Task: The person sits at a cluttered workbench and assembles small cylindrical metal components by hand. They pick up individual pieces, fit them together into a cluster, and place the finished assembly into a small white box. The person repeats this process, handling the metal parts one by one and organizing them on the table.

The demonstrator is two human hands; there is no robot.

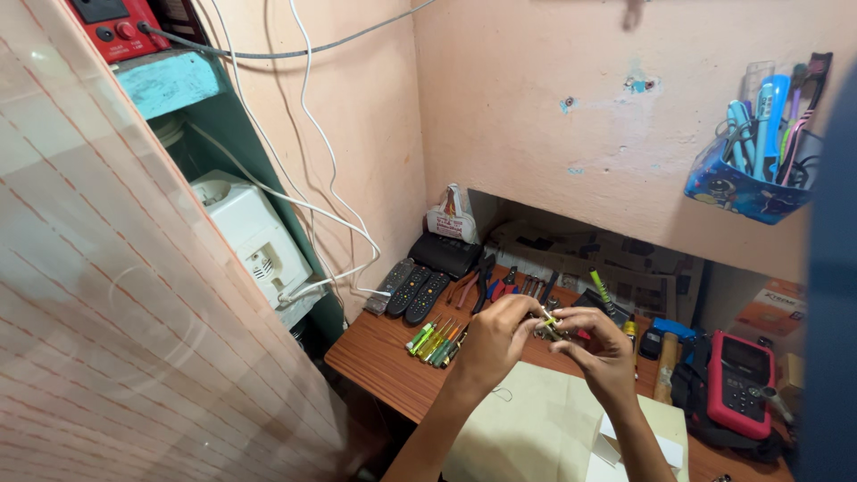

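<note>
- The left hand (pixel 494 337) is raised above the brown wooden table (pixel 375 357), its fingers curled narrow and pinched on a small metallic part (pixel 547 327); what that part is, is too small to tell.
- The right hand (pixel 596 346) meets it from the other side, fingertips closed on the same small part, which sits between the two hands above the middle of the table.
- A pale cream cloth (pixel 536 424) lies on the table under the forearms.
- A row of small screwdrivers with green and orange handles (pixel 436 341) lies just left of the left hand.
- Three dark remote controls (pixel 411 290) lie side by side near the wall, with pliers (pixel 486 284) beside them.
- A red handheld meter with a keypad (pixel 741 384) rests at the right end of the table.
- A blue holder of pens (pixel 745 183) hangs on the pink wall (pixel 536 107).
</note>
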